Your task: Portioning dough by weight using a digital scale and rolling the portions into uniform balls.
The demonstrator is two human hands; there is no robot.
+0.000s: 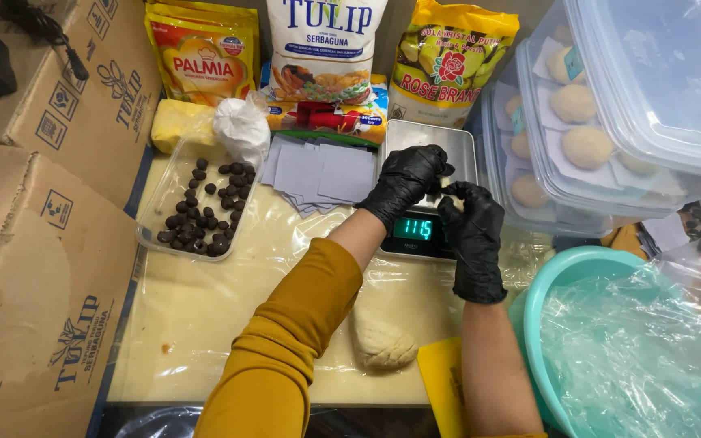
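Lower centre: a yellow scraper [440, 381] and a pale dough lump [381, 339] lie on the plastic-covered table [196, 308]. Mid-frame, both black-gloved hands meet over the digital scale [425, 186]; the left hand [406, 180] and right hand [472, 229] curl their fingers together, apparently pinching a small dough piece, mostly hidden. Left, a clear tray of dark balls [198, 207]; upper right, stacked lidded containers [594, 122] of dough rounds; grey paper squares [318, 172] behind.
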